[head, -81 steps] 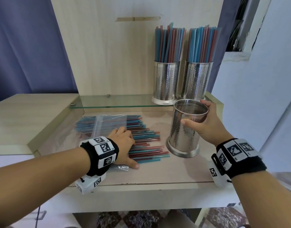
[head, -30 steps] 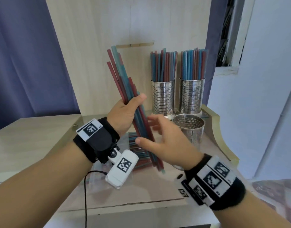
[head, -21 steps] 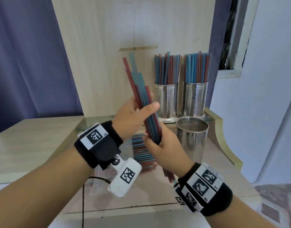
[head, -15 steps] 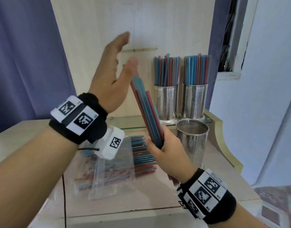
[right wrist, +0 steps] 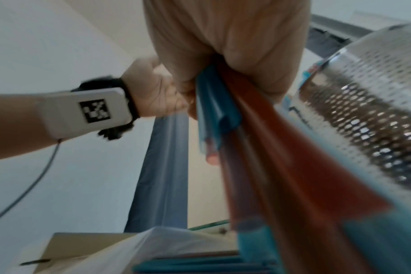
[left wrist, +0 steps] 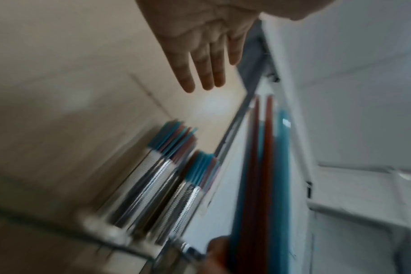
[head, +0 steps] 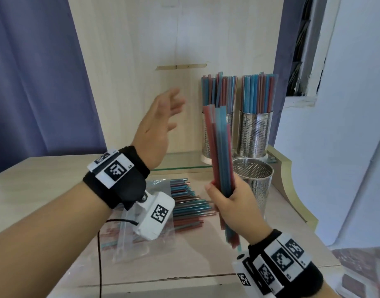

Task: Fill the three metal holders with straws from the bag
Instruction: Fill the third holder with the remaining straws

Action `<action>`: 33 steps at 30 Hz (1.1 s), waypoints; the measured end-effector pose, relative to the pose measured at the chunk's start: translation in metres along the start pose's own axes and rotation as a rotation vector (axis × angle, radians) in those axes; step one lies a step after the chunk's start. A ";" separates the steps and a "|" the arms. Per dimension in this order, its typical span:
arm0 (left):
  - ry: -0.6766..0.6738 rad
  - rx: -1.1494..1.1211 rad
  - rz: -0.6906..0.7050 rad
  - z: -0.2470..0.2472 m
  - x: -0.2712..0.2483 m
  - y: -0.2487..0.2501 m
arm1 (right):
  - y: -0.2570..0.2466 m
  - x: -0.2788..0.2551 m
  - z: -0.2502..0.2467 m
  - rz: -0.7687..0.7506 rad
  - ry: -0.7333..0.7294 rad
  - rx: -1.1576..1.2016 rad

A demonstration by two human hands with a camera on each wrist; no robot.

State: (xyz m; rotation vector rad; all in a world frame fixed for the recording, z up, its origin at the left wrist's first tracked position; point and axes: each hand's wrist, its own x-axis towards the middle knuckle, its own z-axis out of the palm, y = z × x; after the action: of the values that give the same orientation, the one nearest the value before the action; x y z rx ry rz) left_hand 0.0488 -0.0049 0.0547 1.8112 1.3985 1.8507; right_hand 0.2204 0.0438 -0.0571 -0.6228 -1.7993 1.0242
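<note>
My right hand (head: pixel 232 203) grips a bundle of red and blue straws (head: pixel 220 147) near its lower end, held almost upright just left of the empty perforated metal holder (head: pixel 255 179). The right wrist view shows the same bundle of straws (right wrist: pixel 258 148) clamped in my right hand (right wrist: pixel 223 61), with the holder (right wrist: pixel 373 111) beside it. My left hand (head: pixel 159 123) hovers empty to the left, fingers (left wrist: pixel 200 66) straight. Two filled holders (head: pixel 254 130) stand on the glass shelf (head: pixel 180 162). The clear bag (head: pixel 146 224) lies on the table with loose straws (head: pixel 189 203) spilling out.
A wooden back panel (head: pixel 174 39) rises behind the shelf, and a raised curved wooden edge (head: pixel 296 190) borders the table on the right. A blue curtain (head: pixel 34 72) hangs at the left. A thin black cable (head: pixel 100 254) runs from my left wrist.
The left hand let go of the bundle and drew away to the left, fingers spread. The right hand took over the straws and tipped them more upright beside the empty holder.
</note>
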 end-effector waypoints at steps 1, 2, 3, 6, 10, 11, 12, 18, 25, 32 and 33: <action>0.009 0.111 -0.105 0.000 -0.002 -0.013 | 0.001 0.001 -0.005 0.018 0.010 0.018; -0.081 0.319 -0.211 0.000 -0.005 -0.029 | 0.004 0.003 -0.010 0.036 0.011 0.041; -0.257 0.580 -0.305 0.002 -0.012 -0.047 | 0.007 0.004 -0.013 0.053 0.005 0.061; -0.743 1.129 -0.399 0.007 -0.040 -0.099 | 0.012 0.005 -0.020 0.080 -0.002 0.065; -0.835 1.328 -0.385 0.010 -0.058 -0.136 | 0.017 0.006 -0.025 0.088 0.022 0.072; -0.832 1.356 -0.399 0.010 -0.059 -0.140 | 0.018 0.005 -0.026 0.086 0.019 0.064; -0.831 1.382 -0.405 0.011 -0.061 -0.144 | 0.019 0.004 -0.026 0.084 0.014 0.053; -0.783 1.386 -0.402 0.017 -0.062 -0.153 | 0.026 0.000 -0.024 0.096 0.003 0.057; -0.821 1.454 -0.423 0.019 -0.059 -0.155 | 0.026 -0.004 -0.021 0.102 -0.015 0.116; -0.340 1.092 -0.248 0.020 -0.049 -0.122 | 0.033 -0.006 -0.018 0.116 -0.023 0.146; -0.279 0.940 -0.250 0.018 -0.046 -0.115 | 0.034 -0.005 -0.018 0.121 -0.024 0.138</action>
State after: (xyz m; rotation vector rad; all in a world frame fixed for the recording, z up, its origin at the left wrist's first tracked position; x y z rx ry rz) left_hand 0.0224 0.0325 -0.0612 1.9723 2.4527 0.7823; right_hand 0.2377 0.0646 -0.0851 -0.6421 -1.7115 1.2306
